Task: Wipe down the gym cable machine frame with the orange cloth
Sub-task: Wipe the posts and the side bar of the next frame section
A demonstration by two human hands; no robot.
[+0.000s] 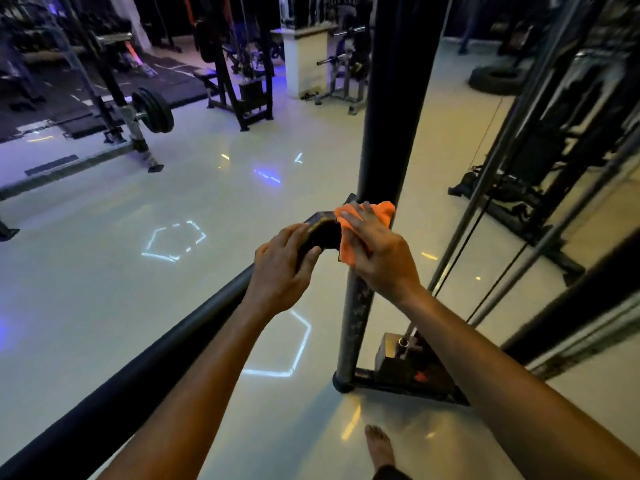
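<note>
The cable machine frame's black upright post (pixel 391 109) rises through the middle of the view, and a black bar (pixel 138 355) slopes from it down to the lower left. A dark bracket (pixel 323 221) joins the two. My left hand (pixel 282 268) grips the bracket end of the sloping bar, fingers curled over it. My right hand (pixel 377 252) presses the orange cloth (pixel 363 216) against the bracket and post with fairly straight fingers. Part of the cloth is hidden under that hand.
The post's base and weight stack (pixel 398 362) stand on the pale glossy floor (pixel 104 254). My bare foot (pixel 379 445) is near the bottom. Cables and rods (pixel 485 216) run at the right. A loaded barbell rack (pixel 152 112) and benches stand at the back left.
</note>
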